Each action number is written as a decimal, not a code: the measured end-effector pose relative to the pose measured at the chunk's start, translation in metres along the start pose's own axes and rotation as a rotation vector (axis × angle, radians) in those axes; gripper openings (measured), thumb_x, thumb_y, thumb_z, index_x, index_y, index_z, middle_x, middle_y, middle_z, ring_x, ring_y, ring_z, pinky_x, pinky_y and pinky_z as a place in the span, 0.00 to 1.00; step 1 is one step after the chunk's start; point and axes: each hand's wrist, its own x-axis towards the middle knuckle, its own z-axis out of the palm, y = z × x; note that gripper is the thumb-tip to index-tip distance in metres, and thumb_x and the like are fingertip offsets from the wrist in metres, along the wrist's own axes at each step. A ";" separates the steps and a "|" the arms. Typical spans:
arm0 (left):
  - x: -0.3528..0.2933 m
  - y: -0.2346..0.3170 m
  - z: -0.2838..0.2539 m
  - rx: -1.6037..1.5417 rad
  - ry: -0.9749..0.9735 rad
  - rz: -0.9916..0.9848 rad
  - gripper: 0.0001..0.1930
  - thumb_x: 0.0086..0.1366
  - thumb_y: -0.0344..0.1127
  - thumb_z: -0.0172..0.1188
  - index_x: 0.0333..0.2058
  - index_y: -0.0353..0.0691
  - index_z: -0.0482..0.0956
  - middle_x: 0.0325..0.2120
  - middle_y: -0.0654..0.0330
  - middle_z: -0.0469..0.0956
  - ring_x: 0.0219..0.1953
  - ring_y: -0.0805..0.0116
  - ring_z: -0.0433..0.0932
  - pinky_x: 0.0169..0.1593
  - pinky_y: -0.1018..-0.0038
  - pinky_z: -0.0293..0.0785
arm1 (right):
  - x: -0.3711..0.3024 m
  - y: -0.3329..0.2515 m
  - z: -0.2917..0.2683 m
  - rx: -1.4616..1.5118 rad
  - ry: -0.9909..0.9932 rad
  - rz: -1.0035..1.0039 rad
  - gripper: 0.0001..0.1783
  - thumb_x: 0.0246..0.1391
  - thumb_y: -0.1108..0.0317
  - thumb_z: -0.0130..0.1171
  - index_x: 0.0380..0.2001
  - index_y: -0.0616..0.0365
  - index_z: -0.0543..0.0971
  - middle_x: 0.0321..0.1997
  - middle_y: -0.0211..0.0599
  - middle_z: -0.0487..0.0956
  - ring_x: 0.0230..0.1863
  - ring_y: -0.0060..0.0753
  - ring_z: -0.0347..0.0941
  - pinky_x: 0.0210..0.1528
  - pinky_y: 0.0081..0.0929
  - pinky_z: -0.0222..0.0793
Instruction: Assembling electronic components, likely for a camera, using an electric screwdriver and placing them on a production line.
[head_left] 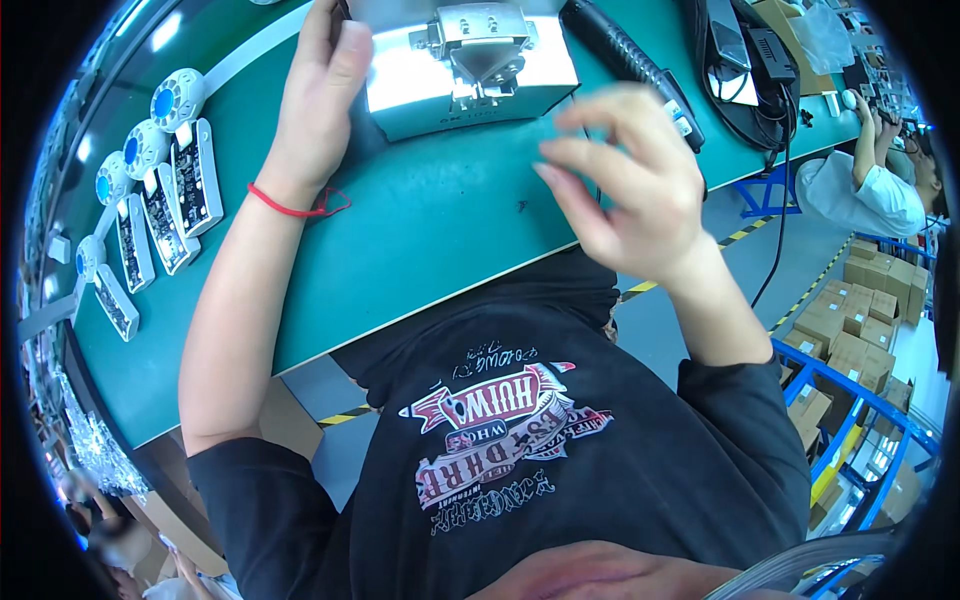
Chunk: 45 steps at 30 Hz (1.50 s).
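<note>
"So, the box?"
"White box point(552, 72), one, bearing one metal fixture point(485, 42); on green table point(430, 230), just right of left hand point(322, 92), up-left of right hand point(640, 180)."
"Hands?"
"Two. Left: at box's edge, grip cannot be told. Right: half-curled, blurred; contents cannot be told."
"Others?"
"White round-headed devices point(178, 98), four, left; black handheld tool point(618, 48), one, right."

At three o'clock I see stacked cardboard boxes point(850, 355), at four a blue metal frame point(860, 390), and toward two my feed shows black cables point(745, 125).
</note>
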 end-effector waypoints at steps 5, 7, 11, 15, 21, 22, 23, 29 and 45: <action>0.001 -0.014 -0.006 -0.271 -0.052 0.068 0.35 0.79 0.57 0.43 0.73 0.39 0.56 0.65 0.46 0.69 0.61 0.57 0.74 0.64 0.66 0.70 | -0.026 -0.015 0.003 0.018 -0.109 0.111 0.09 0.44 0.81 0.70 0.32 0.60 0.86 0.38 0.36 0.81 0.35 0.35 0.74 0.36 0.27 0.71; 0.003 -0.015 -0.004 -0.300 -0.042 0.072 0.36 0.78 0.59 0.42 0.73 0.38 0.55 0.66 0.47 0.67 0.63 0.56 0.72 0.66 0.65 0.67 | -0.029 -0.015 0.013 0.039 -0.156 0.175 0.08 0.44 0.81 0.69 0.31 0.61 0.85 0.37 0.35 0.81 0.33 0.34 0.73 0.35 0.26 0.71; 0.002 -0.014 -0.005 -0.302 -0.037 0.084 0.38 0.78 0.60 0.43 0.73 0.35 0.54 0.68 0.45 0.64 0.67 0.53 0.67 0.69 0.60 0.62 | -0.033 -0.013 0.023 0.054 -0.219 0.237 0.07 0.46 0.80 0.69 0.31 0.61 0.85 0.36 0.35 0.80 0.30 0.32 0.73 0.33 0.26 0.70; -0.001 -0.010 -0.008 -0.207 -0.049 0.164 0.41 0.77 0.60 0.43 0.71 0.28 0.52 0.69 0.40 0.59 0.71 0.46 0.60 0.74 0.55 0.53 | -0.027 -0.010 0.021 0.019 -0.249 0.199 0.05 0.48 0.79 0.69 0.30 0.60 0.84 0.34 0.35 0.78 0.28 0.32 0.73 0.32 0.25 0.70; -0.020 0.002 -0.004 -0.151 -0.043 0.104 0.40 0.78 0.61 0.38 0.71 0.28 0.54 0.67 0.41 0.61 0.70 0.47 0.61 0.74 0.55 0.52 | -0.028 -0.020 0.024 -0.104 -0.351 0.240 0.09 0.48 0.80 0.66 0.33 0.59 0.79 0.36 0.35 0.75 0.29 0.35 0.73 0.32 0.27 0.70; -0.020 0.002 -0.004 -0.142 -0.034 0.086 0.40 0.78 0.62 0.38 0.71 0.28 0.54 0.67 0.41 0.61 0.69 0.47 0.61 0.74 0.55 0.52 | -0.026 -0.021 0.026 -0.157 -0.390 0.231 0.10 0.49 0.80 0.66 0.34 0.59 0.78 0.36 0.36 0.75 0.29 0.36 0.73 0.32 0.27 0.70; -0.018 0.002 -0.004 -0.134 -0.025 0.064 0.40 0.78 0.62 0.37 0.70 0.28 0.55 0.67 0.41 0.61 0.69 0.47 0.61 0.74 0.54 0.52 | -0.024 -0.021 0.028 -0.209 -0.431 0.226 0.10 0.49 0.80 0.65 0.34 0.58 0.77 0.36 0.36 0.74 0.30 0.37 0.73 0.32 0.27 0.70; -0.009 0.007 -0.004 -0.125 -0.024 -0.028 0.40 0.78 0.63 0.35 0.70 0.29 0.55 0.67 0.42 0.62 0.69 0.47 0.62 0.74 0.53 0.51 | -0.006 -0.013 0.014 -0.003 -0.457 0.348 0.09 0.51 0.79 0.61 0.35 0.58 0.74 0.36 0.38 0.72 0.32 0.39 0.71 0.32 0.29 0.67; -0.017 0.010 -0.007 0.004 -0.046 -0.074 0.37 0.80 0.58 0.34 0.70 0.28 0.55 0.64 0.41 0.65 0.65 0.49 0.67 0.69 0.58 0.59 | 0.134 0.063 -0.019 0.006 -0.107 0.264 0.06 0.68 0.73 0.55 0.38 0.63 0.80 0.33 0.29 0.75 0.28 0.19 0.62 0.32 0.17 0.58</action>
